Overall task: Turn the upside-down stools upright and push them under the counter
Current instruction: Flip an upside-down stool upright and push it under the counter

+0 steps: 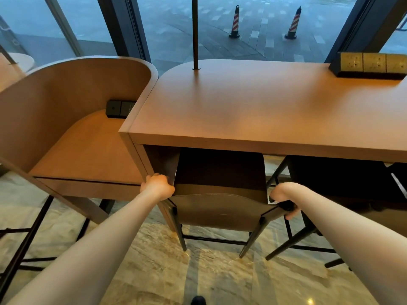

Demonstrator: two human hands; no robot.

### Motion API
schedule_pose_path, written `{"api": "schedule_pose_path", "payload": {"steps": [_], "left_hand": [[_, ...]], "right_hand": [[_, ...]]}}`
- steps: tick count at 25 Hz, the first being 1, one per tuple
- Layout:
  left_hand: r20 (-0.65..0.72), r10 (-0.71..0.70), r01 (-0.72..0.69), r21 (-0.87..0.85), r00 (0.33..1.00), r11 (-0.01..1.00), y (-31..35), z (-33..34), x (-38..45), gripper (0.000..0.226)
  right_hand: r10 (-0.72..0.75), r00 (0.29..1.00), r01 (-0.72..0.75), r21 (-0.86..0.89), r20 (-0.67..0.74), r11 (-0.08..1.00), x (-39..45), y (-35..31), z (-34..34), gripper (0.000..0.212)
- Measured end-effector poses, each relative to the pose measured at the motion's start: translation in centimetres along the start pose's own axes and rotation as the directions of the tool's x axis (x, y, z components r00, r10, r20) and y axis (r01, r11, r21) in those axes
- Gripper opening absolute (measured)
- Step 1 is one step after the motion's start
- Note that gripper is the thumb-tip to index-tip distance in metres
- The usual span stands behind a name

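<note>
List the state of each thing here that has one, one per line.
Stool: upright, legs on the floor, seat partly under the counter.
Left hand: grips the stool's left corner.
Right hand: grips its right corner.
Second stool: upright, tucked under the counter.

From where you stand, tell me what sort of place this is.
Probably a café or shared seating area at a shopfront window: a long wooden window counter with a brass-coloured socket block, a tall dark stool tucked beneath, and red-and-white striped traffic cones outside.

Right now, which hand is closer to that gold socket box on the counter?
Right. The right hand grips the stool below the socket box side; the left hand grips the stool's far corner.
</note>
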State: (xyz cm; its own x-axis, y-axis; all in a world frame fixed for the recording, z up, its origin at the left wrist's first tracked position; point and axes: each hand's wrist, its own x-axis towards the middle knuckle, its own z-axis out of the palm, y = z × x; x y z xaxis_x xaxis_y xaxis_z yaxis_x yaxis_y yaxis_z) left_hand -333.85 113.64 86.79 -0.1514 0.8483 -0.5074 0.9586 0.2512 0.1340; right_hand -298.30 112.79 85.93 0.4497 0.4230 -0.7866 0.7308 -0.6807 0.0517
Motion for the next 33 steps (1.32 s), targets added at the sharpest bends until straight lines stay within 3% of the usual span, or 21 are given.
{"api": "schedule_pose_path", "payload": {"steps": [3,5,9,12,18,25,28,33], "left_hand": [[-0.066,0.081,-0.095,-0.261,0.995,0.961,0.0,-0.1,-1.4,0.019],[-0.153,0.109,-0.161,-0.383,0.982,0.91,-0.2,0.0,-2.6,0.016],[-0.302,0.112,-0.279,-0.595,0.947,0.754,0.1,-0.2,-5.7,0.022],[-0.342,0.074,-0.304,-0.691,0.937,0.656,0.6,0.0,-8.1,0.023],[-0.438,0.062,-0.398,-0.74,0.897,0.543,0.6,0.4,-12.9,0.026],[-0.524,0.09,-0.531,-0.822,0.847,0.207,-0.9,-0.6,-18.6,0.029],[-0.579,0.069,-0.583,-0.802,0.812,0.134,-3.1,-0.9,-21.0,0.035],[-0.6,-0.048,-0.592,-0.798,0.799,0.114,-10.2,0.2,-25.9,0.034]], "right_hand": [[-0.279,0.957,0.281,0.013,-0.074,0.96,-3.5,-1.3,-0.8,0.049],[-0.424,0.902,0.419,-0.069,-0.086,0.905,-5.0,-1.7,-0.7,0.041],[-0.689,0.704,0.701,0.015,-0.171,0.713,-8.1,-1.8,1.5,0.034],[-0.782,0.573,0.819,0.122,-0.245,0.561,-10.8,-1.1,3.1,0.038],[-0.813,0.46,0.879,0.314,-0.357,0.359,-15.0,1.2,4.3,0.041],[-0.83,0.204,0.913,0.406,-0.519,-0.029,-20.4,2.3,6.4,0.037],[-0.871,0.155,0.902,0.426,-0.466,-0.067,-22.8,1.1,8.3,0.038],[-0.932,0.064,0.904,0.416,-0.357,-0.098,-28.5,-2.4,13.9,0.039]]}}
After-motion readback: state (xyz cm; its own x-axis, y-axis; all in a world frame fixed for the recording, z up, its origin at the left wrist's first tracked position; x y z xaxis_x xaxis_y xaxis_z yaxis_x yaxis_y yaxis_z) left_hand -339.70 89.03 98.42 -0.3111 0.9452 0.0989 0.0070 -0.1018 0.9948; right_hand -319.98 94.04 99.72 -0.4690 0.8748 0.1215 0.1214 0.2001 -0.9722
